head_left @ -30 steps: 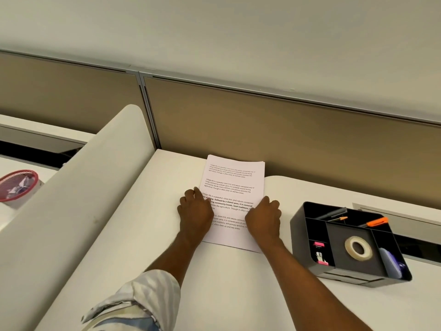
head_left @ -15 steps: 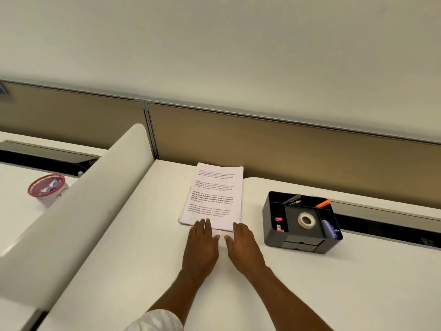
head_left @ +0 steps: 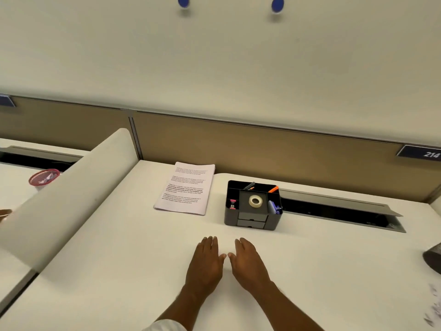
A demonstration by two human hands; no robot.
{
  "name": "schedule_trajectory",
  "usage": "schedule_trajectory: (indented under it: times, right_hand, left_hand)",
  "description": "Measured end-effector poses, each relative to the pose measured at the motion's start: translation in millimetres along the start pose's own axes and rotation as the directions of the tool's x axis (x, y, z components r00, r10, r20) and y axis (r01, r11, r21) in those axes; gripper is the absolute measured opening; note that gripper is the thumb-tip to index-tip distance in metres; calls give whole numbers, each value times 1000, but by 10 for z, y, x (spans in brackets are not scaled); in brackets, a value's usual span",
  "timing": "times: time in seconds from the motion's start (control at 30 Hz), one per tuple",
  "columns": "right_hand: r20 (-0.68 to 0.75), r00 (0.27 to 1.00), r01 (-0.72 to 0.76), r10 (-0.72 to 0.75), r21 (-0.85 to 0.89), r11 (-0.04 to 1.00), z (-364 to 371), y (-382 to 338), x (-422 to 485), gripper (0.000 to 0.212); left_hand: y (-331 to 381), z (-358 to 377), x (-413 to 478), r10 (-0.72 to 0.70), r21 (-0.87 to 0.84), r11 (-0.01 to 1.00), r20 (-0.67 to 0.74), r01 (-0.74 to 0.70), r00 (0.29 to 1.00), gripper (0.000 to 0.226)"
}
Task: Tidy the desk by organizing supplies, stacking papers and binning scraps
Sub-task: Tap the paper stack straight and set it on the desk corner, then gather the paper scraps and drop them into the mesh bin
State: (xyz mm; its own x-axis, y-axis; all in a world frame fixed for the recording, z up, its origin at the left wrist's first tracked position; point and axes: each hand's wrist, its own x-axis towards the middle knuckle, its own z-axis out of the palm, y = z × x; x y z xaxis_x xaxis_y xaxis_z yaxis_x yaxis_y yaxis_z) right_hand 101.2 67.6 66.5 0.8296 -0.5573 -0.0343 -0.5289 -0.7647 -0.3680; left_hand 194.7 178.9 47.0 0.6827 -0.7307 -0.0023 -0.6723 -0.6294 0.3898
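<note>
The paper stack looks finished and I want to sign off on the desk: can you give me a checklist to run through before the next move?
1. Paper stack squared, lying flat near the partition: ok.
2. Left hand and right hand empty, open, clear of the papers: ok.
3. Supplies in the black organizer: tape roll in the middle bay, orange marker and pens at the back: ok.
4. Scraps binned: red mesh bin beyond the divider holds crumpled paper: ok.
5. Small dark specks on the desk at the right edge: not ok.
6. Organizer drawers' contents: cannot tell.
</note>
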Motion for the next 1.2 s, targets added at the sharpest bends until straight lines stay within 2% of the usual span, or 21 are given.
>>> schedule_trajectory:
  times: [0.4, 0.6, 0.9, 1.07, 1.2]
  right_hand:
    - [-71, 997, -38, 33, -80, 996, -558, 1255, -672, 57]
    - [-104, 990, -111, 100, -103, 988, -753, 1734, -875, 56]
    - [-248, 939, -284, 236, -178, 942, -1119, 2266, -1085, 49]
    - [-243, 916, -366, 321, -172, 915, -1298, 2692, -1248, 53]
    - [-238, 906, -393, 349, -171, 903, -1419, 3053, -1357, 55]
  left_hand:
    - [1402, 433, -231, 116, 4, 993, 4, -116, 993, 60]
    - [1906, 567, -212, 196, -6, 981, 29, -196, 980, 61]
    - [2558, 787, 70, 364, -61, 931, 81, -360, 928, 62]
    - [2979, 964, 98, 480, -5, 876, 109, -482, 871, 60]
    - [3318, 1086, 93, 512, -12, 858, 108, -514, 852, 61]
